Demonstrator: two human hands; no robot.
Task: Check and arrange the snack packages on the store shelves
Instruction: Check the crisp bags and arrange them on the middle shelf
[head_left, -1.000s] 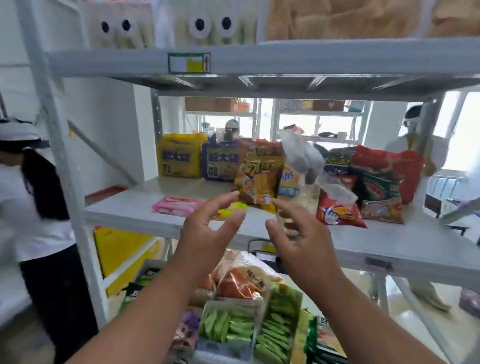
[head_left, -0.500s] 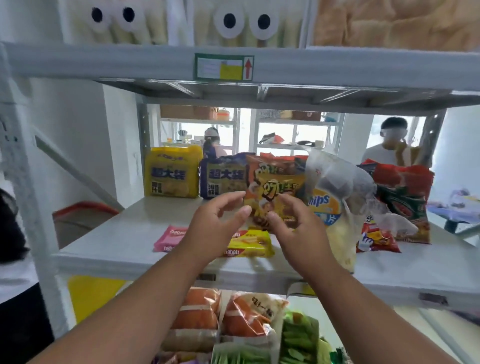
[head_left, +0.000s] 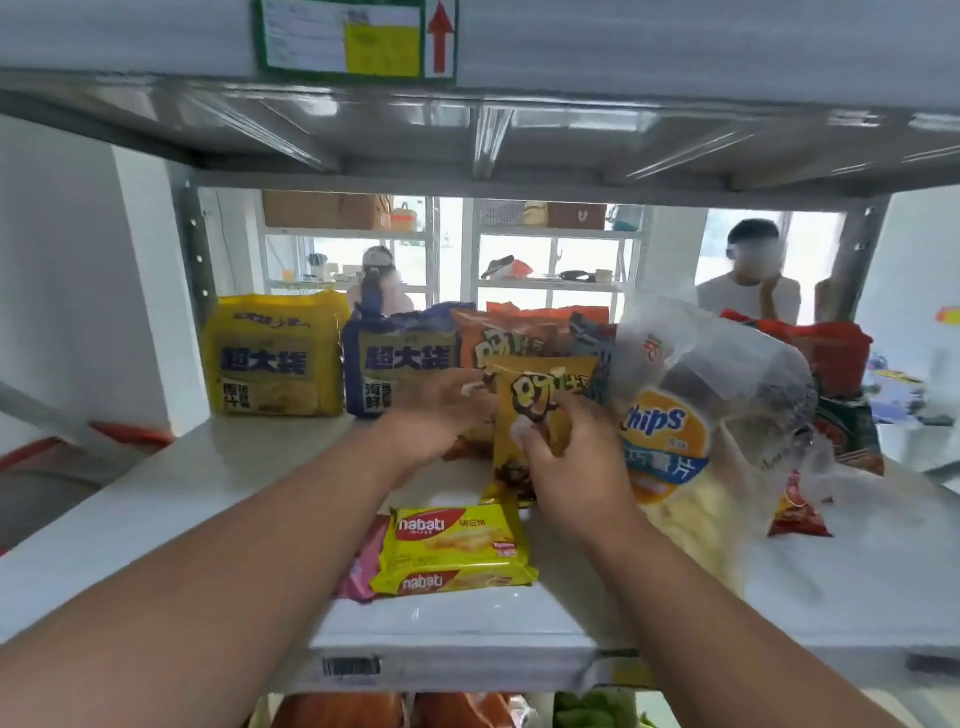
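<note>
- Yellow snack bag (head_left: 540, 415) stands at shelf (head_left: 218, 478) centre, pinched by left hand (head_left: 441, 415) and right hand (head_left: 566, 457).
- Best set upright, label forward, clear of chips bag (head_left: 701, 415) at three o'clock.

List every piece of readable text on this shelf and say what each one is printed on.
"nabati": yellow wafer pack, on its top and its front edge.
"hips", first letter hidden: clear chips bag.
"超大袋": yellow multipack and blue multipack.
Red arrow pointing up: shelf label; its small print is too blurred.
Yellow snack bag held by both hands: lettering too blurred.
</note>
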